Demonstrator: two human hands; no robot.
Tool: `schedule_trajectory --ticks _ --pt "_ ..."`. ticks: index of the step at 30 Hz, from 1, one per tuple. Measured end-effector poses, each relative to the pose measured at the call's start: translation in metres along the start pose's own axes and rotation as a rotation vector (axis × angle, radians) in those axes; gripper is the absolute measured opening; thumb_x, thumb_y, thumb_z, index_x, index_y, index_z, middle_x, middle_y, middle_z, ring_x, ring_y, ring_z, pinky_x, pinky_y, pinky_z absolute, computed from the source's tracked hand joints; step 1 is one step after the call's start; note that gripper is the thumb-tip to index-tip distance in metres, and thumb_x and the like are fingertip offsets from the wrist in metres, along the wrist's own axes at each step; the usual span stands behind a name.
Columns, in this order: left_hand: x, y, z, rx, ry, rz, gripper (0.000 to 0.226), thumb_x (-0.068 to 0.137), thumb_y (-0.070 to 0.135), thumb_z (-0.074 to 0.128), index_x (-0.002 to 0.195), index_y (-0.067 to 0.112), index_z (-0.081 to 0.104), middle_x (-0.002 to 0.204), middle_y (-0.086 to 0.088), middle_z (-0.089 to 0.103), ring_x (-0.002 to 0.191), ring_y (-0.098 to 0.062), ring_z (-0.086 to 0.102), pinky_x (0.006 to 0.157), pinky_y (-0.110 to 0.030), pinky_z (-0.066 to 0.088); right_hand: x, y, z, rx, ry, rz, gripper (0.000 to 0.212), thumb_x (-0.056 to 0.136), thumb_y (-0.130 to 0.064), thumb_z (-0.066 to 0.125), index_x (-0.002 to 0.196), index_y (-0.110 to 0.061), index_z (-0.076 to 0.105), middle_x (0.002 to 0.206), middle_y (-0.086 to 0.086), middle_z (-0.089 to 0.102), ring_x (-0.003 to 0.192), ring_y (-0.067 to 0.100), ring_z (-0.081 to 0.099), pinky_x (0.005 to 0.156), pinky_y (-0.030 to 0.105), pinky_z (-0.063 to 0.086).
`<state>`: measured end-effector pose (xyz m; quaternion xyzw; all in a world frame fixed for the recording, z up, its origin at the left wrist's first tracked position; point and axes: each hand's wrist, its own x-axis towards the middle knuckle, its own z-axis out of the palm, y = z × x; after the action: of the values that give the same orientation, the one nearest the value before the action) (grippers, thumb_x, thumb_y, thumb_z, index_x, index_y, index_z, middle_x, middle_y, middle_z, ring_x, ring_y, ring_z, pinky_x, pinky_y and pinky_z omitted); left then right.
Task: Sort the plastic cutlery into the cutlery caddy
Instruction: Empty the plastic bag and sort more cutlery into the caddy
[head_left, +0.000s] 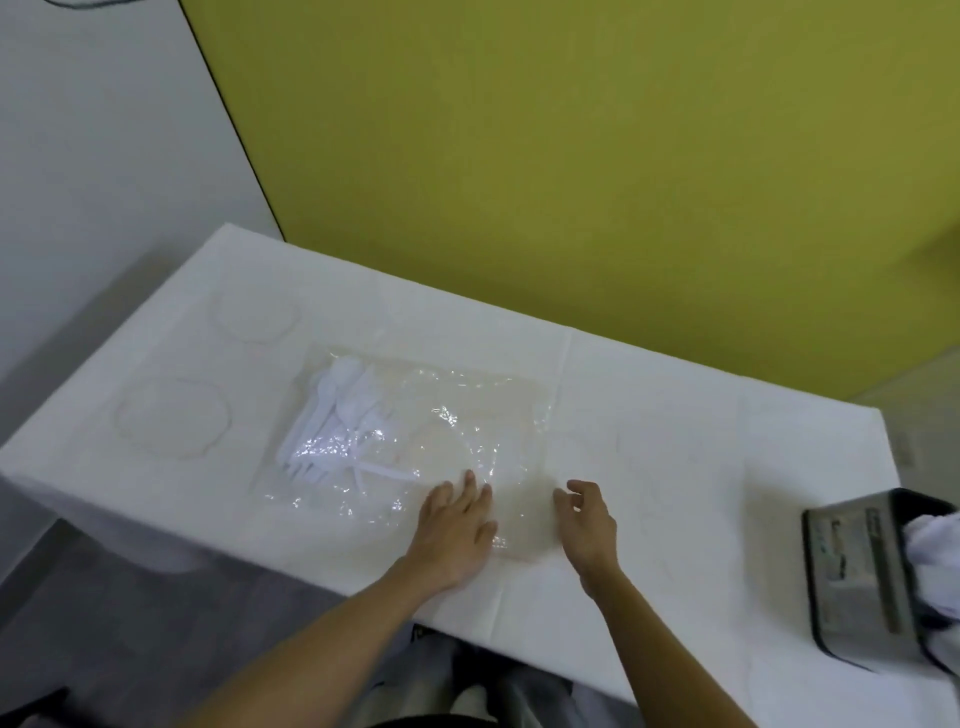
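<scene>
A white-clothed worktop stood against a yellow-green wall. The left hand lay flat, fingers straight, on the clear bag; the right hand beside it had loosely curled fingers, holding nothing.

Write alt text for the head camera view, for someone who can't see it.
A person's left hand presses flat on a clear bag of white cutlery on a white table, while the right hand curls at the bag's edge. A dark caddy sits at far right.
</scene>
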<state>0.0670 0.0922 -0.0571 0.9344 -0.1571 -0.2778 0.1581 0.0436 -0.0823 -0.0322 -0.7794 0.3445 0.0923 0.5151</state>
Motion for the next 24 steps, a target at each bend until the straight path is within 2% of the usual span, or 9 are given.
schedule_trajectory --ticks 2,6,8,10,11,14,16,20,24 --pt "-0.001 0.022 0.011 0.028 -0.028 0.084 0.055 0.102 0.041 0.024 0.152 0.023 0.012 0.161 -0.002 -0.006 0.145 -0.035 0.005 0.117 -0.040 0.004 0.001 0.009 -0.013 0.135 0.042 0.149 0.032 0.097 -0.035 0.053 0.121 -0.013 0.052 0.110 0.005 0.061 0.098 0.024 0.061 0.084 0.036 0.052" --pt "-0.002 0.062 0.029 -0.021 -0.117 0.171 0.052 0.102 0.038 0.027 0.151 0.025 0.019 0.161 0.002 0.000 0.143 -0.032 0.012 0.116 -0.041 0.011 0.000 0.029 -0.046 0.163 0.076 0.159 0.018 0.095 -0.028 0.060 0.093 -0.011 0.066 0.079 0.001 0.068 0.072 0.016 0.062 0.063 0.024 0.046" --pt "0.000 0.083 0.027 -0.155 -0.120 0.200 0.040 0.101 0.034 0.033 0.137 0.020 0.044 0.155 -0.002 0.028 0.134 -0.029 0.030 0.112 -0.038 0.024 -0.005 0.036 -0.069 0.173 0.089 0.123 0.015 0.091 -0.025 0.066 0.081 -0.016 0.072 0.071 0.002 0.071 0.070 0.017 0.063 0.065 0.026 0.049" --pt "0.003 0.107 0.019 -0.464 -0.030 0.156 0.025 0.100 0.028 0.041 0.100 0.015 0.063 0.117 -0.003 0.064 0.108 -0.022 0.054 0.101 -0.033 0.039 -0.012 0.037 -0.091 0.167 0.050 0.093 0.008 0.085 -0.022 0.073 0.080 -0.016 0.074 0.074 0.003 0.074 0.070 0.016 0.067 0.063 0.023 0.049" --pt "0.005 0.119 0.012 -0.643 0.006 0.061 0.027 0.098 0.031 0.045 0.094 0.014 0.066 0.102 0.001 0.068 0.096 -0.018 0.060 0.095 -0.032 0.045 -0.015 0.036 -0.100 0.167 0.020 0.080 0.007 0.082 -0.020 0.077 0.081 -0.013 0.075 0.076 0.004 0.075 0.069 0.014 0.068 0.060 0.019 0.049" --pt "0.012 0.158 -0.005 -1.065 0.049 -0.162 0.038 0.087 0.045 0.061 0.087 0.008 0.068 0.084 -0.003 0.073 0.073 -0.018 0.068 0.079 -0.035 0.058 -0.025 0.032 -0.121 0.158 -0.039 0.017 0.016 0.074 -0.015 0.083 0.080 -0.005 0.073 0.077 0.006 0.075 0.063 0.008 0.069 0.053 0.011 0.046" --pt "0.016 0.175 -0.011 -1.026 0.093 -0.155 0.038 0.078 0.046 0.071 0.081 0.009 0.068 0.075 -0.004 0.073 0.067 -0.019 0.070 0.072 -0.031 0.060 -0.029 0.033 -0.128 0.151 -0.072 -0.022 0.017 0.071 -0.013 0.085 0.074 -0.006 0.070 0.077 0.007 0.075 0.061 0.008 0.067 0.053 0.011 0.046" --pt "0.024 0.181 -0.012 -1.018 0.060 -0.105 0.013 0.080 0.022 0.071 0.076 0.009 0.072 0.073 -0.005 0.074 0.070 -0.020 0.072 0.079 -0.034 0.060 -0.032 0.040 -0.139 0.169 -0.133 -0.057 0.022 0.072 -0.015 0.085 0.067 -0.011 0.064 0.076 0.009 0.074 0.064 0.015 0.064 0.058 0.021 0.048" --pt "0.021 0.176 -0.006 -1.205 -0.029 -0.079 0.011 0.083 0.012 0.068 0.082 0.001 0.072 0.080 -0.013 0.073 0.073 -0.021 0.070 0.084 -0.038 0.058 -0.034 0.046 -0.145 0.384 -0.218 0.009 0.031 0.089 -0.034 0.068 0.070 -0.010 0.064 0.074 0.007 0.067 0.073 0.020 0.063 0.069 0.028 0.054"
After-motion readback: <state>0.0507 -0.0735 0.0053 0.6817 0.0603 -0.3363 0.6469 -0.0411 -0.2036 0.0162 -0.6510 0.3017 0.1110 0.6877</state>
